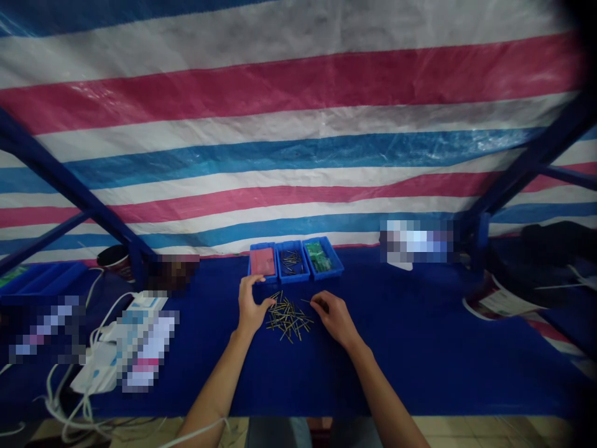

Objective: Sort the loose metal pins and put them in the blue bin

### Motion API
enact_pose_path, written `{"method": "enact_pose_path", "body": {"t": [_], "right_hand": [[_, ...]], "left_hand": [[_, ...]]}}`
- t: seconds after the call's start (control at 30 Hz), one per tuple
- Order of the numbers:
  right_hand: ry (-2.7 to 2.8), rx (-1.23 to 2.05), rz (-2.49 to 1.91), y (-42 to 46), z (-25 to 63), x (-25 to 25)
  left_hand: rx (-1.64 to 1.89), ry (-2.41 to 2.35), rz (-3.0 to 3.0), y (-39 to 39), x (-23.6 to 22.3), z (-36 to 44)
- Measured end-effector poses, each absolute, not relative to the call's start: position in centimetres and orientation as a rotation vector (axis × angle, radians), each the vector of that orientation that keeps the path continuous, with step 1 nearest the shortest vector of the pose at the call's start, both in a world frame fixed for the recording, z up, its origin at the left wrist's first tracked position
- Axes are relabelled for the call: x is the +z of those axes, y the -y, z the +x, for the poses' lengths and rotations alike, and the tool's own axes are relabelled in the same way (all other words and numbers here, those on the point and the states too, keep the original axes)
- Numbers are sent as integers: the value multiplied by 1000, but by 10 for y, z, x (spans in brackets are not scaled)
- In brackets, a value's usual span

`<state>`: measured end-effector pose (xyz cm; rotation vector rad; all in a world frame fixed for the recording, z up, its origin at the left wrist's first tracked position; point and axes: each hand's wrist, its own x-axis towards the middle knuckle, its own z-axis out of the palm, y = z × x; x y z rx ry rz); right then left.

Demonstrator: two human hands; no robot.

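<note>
A loose pile of thin, brass-coloured metal rods (288, 318) lies on the blue tabletop between my hands. My left hand (250, 306) is at the pile's left edge, thumb and fingers spread apart, with the thumb tip by the rods. To the right of the pile, my right hand (332, 314) pinches one thin metal rod (306, 301), which points left from the fingertips. Just beyond stand three blue bins side by side: the left bin (263, 279) with a pink packet (262, 261), the middle bin (295, 279) with dark thin rods (291, 262), and the right bin (328, 274) with green packets (319, 256).
A white power strip (100, 367) with tangled cables lies on the left of the table (420, 361). Blurred-out items stand at the back right and left. Blue frame posts (482, 233) rise at both sides before a striped sheet (298, 149).
</note>
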<state>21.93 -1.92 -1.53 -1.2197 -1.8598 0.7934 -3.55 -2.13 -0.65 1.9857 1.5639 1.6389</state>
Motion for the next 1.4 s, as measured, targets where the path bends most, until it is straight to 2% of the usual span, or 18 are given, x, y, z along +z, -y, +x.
{"method": "enact_pose_path", "body": {"t": [0.2,0.5,0.73,1.4], "right_hand": [[1855,792,-1222,19,219,-16],[1842,801,-1228,18,219,-15],[1839,813,-1231,19,219,-15],[1822,812,-1217,20,220,-14]], "left_hand": [[1275,-1663,2272,24,3,-30],[1182,-1705,2264,31,19,-22],[950,-1741,2380,27,13,-24],[1092,-1815,2364,23,5,-23]]}}
